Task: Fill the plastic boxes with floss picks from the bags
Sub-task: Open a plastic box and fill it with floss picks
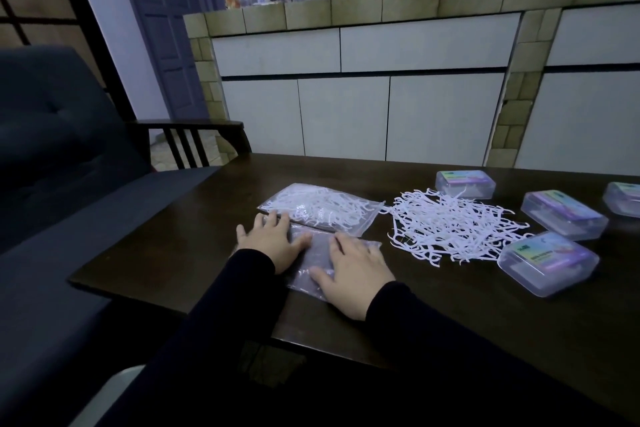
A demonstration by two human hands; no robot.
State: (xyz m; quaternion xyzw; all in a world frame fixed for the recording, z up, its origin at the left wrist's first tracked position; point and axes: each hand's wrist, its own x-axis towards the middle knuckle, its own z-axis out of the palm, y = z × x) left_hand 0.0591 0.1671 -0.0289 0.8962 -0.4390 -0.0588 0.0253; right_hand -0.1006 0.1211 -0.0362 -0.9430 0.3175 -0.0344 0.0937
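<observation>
An empty clear plastic bag [313, 255] lies flat on the dark table [450, 315]. My left hand [268, 243] and my right hand [356, 274] both press on it with straight, spread fingers. Just behind it lies a second clear bag [322, 206] full of white floss picks. To the right a loose heap of white floss picks [453, 225] is spread on the table. Several lidded clear plastic boxes with coloured labels stand around the heap: one near [549, 267], one further back [564, 213], one behind the heap [465, 184].
Another clear box [623, 198] sits at the right frame edge. A dark sofa [59, 156] with a wooden armrest [194, 126] stands left of the table. White cabinet fronts [381, 114] run behind the table's far edge.
</observation>
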